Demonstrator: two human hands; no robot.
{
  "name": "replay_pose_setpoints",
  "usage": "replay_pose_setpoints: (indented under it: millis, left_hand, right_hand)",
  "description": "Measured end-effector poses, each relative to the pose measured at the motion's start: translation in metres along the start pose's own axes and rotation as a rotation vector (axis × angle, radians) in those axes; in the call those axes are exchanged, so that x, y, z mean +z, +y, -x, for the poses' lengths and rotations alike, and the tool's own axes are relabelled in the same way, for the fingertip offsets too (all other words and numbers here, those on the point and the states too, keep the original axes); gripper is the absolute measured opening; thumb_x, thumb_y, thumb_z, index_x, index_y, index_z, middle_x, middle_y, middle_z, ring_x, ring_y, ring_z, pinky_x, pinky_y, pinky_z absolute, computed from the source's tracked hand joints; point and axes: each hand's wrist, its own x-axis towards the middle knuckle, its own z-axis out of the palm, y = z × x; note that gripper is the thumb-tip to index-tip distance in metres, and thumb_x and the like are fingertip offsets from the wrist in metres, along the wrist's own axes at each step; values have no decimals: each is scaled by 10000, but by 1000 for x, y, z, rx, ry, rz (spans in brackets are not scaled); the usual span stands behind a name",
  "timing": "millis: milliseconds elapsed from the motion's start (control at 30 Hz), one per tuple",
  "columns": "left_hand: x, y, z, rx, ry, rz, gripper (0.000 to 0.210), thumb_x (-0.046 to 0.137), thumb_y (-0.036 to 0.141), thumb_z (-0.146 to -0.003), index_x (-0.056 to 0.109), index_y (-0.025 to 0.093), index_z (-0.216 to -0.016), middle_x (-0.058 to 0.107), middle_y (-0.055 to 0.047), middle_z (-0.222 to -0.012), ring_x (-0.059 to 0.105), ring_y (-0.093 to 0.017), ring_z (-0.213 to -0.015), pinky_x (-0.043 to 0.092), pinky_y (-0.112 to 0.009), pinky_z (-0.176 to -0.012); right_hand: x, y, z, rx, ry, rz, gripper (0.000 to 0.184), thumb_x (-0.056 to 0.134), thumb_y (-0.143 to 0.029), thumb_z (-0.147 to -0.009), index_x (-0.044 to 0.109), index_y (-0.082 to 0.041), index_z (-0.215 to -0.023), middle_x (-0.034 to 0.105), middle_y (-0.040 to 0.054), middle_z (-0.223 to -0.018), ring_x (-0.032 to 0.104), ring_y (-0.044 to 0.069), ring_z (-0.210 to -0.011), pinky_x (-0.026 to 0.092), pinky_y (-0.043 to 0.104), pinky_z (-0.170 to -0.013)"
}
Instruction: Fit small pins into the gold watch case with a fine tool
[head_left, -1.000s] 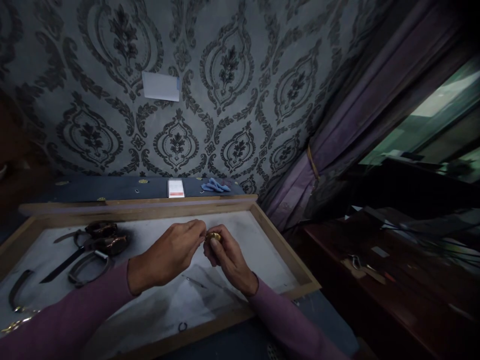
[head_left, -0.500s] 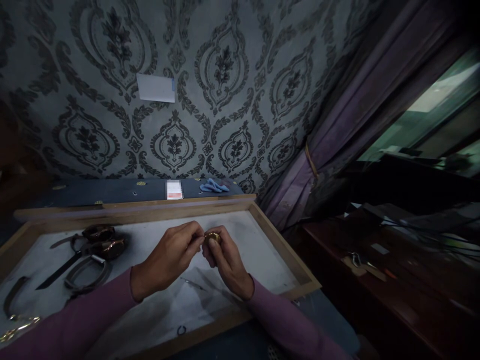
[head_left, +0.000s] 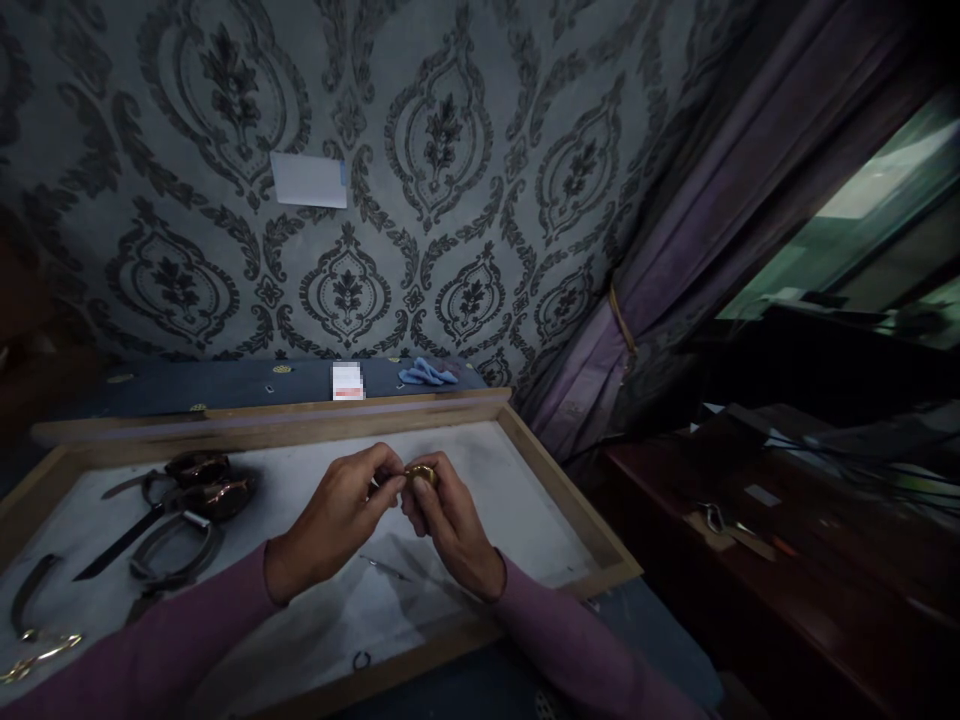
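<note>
A round gold watch case [head_left: 422,473] is held in my right hand [head_left: 456,525], thumb on its face and fingers curled behind it. My left hand [head_left: 334,515] is closed in a pinch at the case's left edge; whatever lies between those fingertips is too small to make out. Both hands are raised over a wooden-framed tray [head_left: 564,488] with a pale floor. Beneath them lies a thin metal tool [head_left: 386,568]. Closer to the front edge rests a small dark open ring [head_left: 361,661].
Dark strapped watches [head_left: 217,495] are heaped at the tray's left, with a gold piece [head_left: 41,655] nearer the front. Behind the tray lie a blue cloth [head_left: 428,371] and a small white packet [head_left: 348,381]. Scissors [head_left: 713,518] rest on the red-brown table [head_left: 675,590] at right.
My left fingers have shifted slightly and look more bent at the watch case's edge. The right hand keeps its hold, and the items in the tray stay put.
</note>
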Motion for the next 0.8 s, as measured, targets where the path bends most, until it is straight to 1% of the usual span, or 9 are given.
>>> replay_pose_setpoints:
  millis: [200, 300, 367, 567, 667, 800]
  left_hand:
    - [4, -11, -3, -152, -18, 340, 103, 561, 249, -832, 552, 159, -781, 596, 8, -669, 572, -137, -638, 427, -241, -600]
    - [4, -14, -5, -177, -47, 427, 114, 583, 251, -813, 554, 150, -768, 600, 6, -643, 571, -133, -619, 432, -239, -592]
    - [2, -14, -5, -166, -64, 426, 114, 587, 244, -810, 556, 148, -756, 609, 4, -645, 581, -131, -624, 441, -239, -606]
    - [-2, -9, -3, -145, -94, 329, 100, 563, 205, -815, 550, 156, -729, 632, -5, -660, 613, -142, -655, 448, -243, -633]
    - [1, -10, -1, -118, -45, 301, 105, 553, 202, -827, 559, 157, -732, 645, -12, -680, 620, -149, -666, 460, -256, -649]
    - [6, -11, 2, -128, 45, 288, 130, 553, 232, -835, 575, 153, -735, 636, -10, -676, 612, -155, -664, 463, -265, -644]
  right_hand:
    - [1, -1, 1, 8, 12, -2, 190, 363, -369, -1004, 456, -209, -957, 491, -46, -676, 393, 76, -483, 336, 219, -462]
    - [2, -2, 1, 20, 12, 15, 199, 358, -373, -1003, 454, -207, -953, 493, -45, -668, 393, 79, -479, 335, 218, -457]
    - [2, -3, 2, 22, 9, 29, 207, 355, -378, -1002, 452, -206, -940, 488, -47, -657, 390, 79, -473, 331, 217, -453]
    - [3, -3, 1, 27, 3, 65, 234, 365, -394, -996, 450, -204, -889, 486, -46, -637, 377, 79, -456, 312, 218, -439]
    - [3, -2, 0, 46, 0, 49, 239, 368, -402, -994, 450, -208, -881, 480, -46, -632, 377, 86, -463, 314, 224, -445]
    - [4, 1, -2, 80, 0, 19, 245, 378, -414, -989, 455, -211, -875, 485, -38, -643, 377, 93, -472, 319, 231, -451]
